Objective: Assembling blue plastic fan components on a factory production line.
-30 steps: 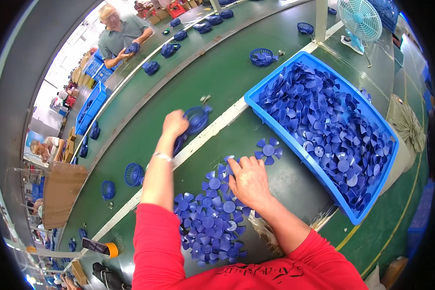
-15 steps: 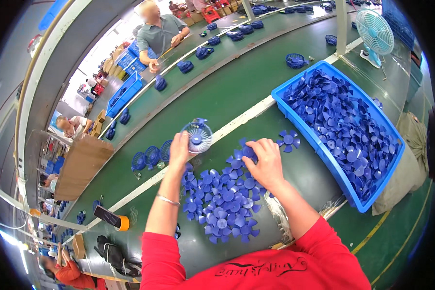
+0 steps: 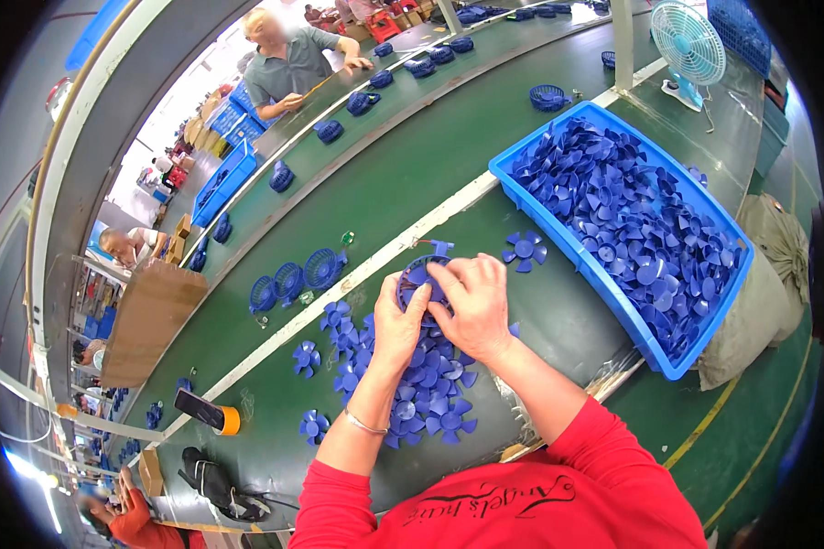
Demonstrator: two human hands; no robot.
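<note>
My left hand (image 3: 396, 328) is closed round a blue round fan housing (image 3: 440, 248), held above the workbench. A blue fan blade (image 3: 418, 274) sits in the mouth of this housing. From the right, my right hand (image 3: 476, 306) has its thumb and fingers closed on the blade; its fingertips partly cover it. Under both hands lies a pile of blue fan blades (image 3: 426, 403). One loose fan blade (image 3: 525, 251) rests right of my right hand, and two more lie left of the pile.
A blue crate (image 3: 604, 309) full of fan blades stands at the right. Several fan housings (image 3: 323, 269) sit on the green belt beyond a pale rail (image 3: 375, 265). A phone (image 3: 199, 407) leans on an orange tape roll (image 3: 230, 421). A pale blue desk fan (image 3: 688, 44) stands far right.
My left hand has brought the housing down and right, toward me. My right hand has left the pile with a fan blade and met the housing. Two loose blades now lie left of the pile.
</note>
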